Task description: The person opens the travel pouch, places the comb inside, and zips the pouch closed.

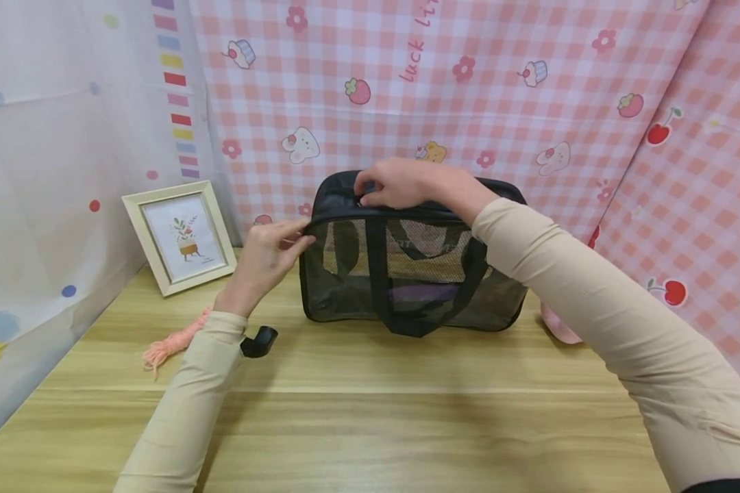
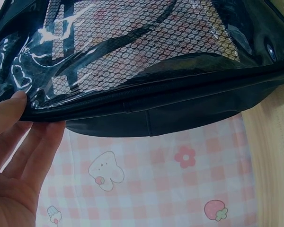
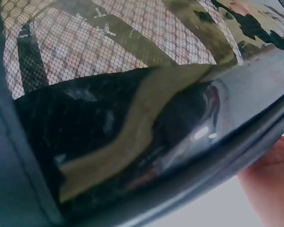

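A black bag (image 1: 428, 268) with see-through and mesh panels stands upright on the wood-grain table (image 1: 407, 424), close to the middle of the head view. Taking the bag as the clock's centre, the left hand (image 1: 268, 257) is at its 10 o'clock corner, grasping the black rim; the left wrist view shows the thumb against the clear panel and the fingers on the other side of the edge. The right hand (image 1: 397, 183) is at 12 o'clock, bent over the top, with thumb and forefinger pinching the bag there; the part between the fingertips is too small to make out. A black handle (image 1: 379, 274) hangs down the front toward 6 o'clock, and something purple (image 1: 424, 293) shows through the lower panel. At 9 o'clock a cream picture frame (image 1: 188, 239) leans back with a plant print in it. At 8 o'clock lies a bent black object (image 1: 259, 342) just beside the left sleeve (image 1: 206, 363), and past that sleeve a bundle of peach yarn (image 1: 175, 342). At 4 o'clock a pink object (image 1: 558, 325) is partly hidden by the right sleeve (image 1: 580, 301). A pink checked cloth (image 1: 358, 130) rises behind at 12 o'clock.
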`<state>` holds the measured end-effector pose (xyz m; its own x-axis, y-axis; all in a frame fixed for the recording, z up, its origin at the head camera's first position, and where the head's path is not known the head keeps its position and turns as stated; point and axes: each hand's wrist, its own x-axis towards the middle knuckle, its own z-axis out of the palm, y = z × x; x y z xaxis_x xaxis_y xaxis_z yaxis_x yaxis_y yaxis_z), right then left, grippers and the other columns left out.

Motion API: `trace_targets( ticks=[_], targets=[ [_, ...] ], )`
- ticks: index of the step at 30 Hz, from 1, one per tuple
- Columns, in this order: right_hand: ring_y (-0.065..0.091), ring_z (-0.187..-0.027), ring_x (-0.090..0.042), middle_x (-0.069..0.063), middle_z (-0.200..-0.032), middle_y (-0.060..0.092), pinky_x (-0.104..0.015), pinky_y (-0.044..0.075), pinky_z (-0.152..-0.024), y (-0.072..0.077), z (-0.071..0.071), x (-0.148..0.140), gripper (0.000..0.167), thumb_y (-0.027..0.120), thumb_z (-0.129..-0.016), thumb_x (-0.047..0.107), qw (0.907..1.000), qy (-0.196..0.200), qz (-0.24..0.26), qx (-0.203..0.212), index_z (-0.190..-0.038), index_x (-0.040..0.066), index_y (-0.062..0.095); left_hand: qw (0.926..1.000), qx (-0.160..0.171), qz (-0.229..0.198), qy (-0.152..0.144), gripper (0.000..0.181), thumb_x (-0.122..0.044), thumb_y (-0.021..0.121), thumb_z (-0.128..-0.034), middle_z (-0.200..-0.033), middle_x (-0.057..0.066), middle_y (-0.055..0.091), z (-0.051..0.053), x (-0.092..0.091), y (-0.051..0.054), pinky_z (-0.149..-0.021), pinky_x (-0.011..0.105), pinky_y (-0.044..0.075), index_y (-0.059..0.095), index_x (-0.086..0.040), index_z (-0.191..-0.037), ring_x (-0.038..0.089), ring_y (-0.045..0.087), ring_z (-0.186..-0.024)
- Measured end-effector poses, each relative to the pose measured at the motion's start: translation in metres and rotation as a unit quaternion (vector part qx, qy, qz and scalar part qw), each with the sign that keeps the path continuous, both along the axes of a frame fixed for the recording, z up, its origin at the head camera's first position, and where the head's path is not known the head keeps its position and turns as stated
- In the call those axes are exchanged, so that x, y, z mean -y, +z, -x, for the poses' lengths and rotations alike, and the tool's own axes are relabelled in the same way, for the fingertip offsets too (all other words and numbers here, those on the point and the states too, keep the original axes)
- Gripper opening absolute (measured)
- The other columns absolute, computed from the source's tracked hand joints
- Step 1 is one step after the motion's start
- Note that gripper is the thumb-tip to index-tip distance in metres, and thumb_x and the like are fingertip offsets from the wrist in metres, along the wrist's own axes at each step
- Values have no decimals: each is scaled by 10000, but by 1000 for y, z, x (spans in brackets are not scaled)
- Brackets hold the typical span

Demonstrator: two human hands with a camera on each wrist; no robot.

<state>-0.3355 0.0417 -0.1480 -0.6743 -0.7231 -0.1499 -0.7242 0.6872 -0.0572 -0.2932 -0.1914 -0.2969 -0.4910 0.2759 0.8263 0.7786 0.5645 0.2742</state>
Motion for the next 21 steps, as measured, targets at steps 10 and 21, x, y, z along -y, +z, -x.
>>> trace_targets(
  ticks=[10, 21],
  targets=[
    [605, -890, -209, -97, -1002, 648, -351, 510, -786, -8, 4, 1, 172, 581, -958, 133, 9986, -361, 388, -94, -1109, 62, 621, 10000, -27, 17, 15, 253, -14, 704, -850, -1017, 173, 690, -1, -1, 0, -645, 332, 594, 698, 27, -1099, 236, 689, -760],
    [580, -900, -227, -115, -980, 616, -348, 504, -799, -13, 7, 3, 150, 543, -917, 14, 9973, -389, 509, -373, -1027, 53, 638, 10000, 13, 57, 41, 259, -24, 703, -853, -1019, 176, 689, -1, -1, 1, -647, 330, 594, 694, 30, -1107, 241, 689, -761]
  ],
)
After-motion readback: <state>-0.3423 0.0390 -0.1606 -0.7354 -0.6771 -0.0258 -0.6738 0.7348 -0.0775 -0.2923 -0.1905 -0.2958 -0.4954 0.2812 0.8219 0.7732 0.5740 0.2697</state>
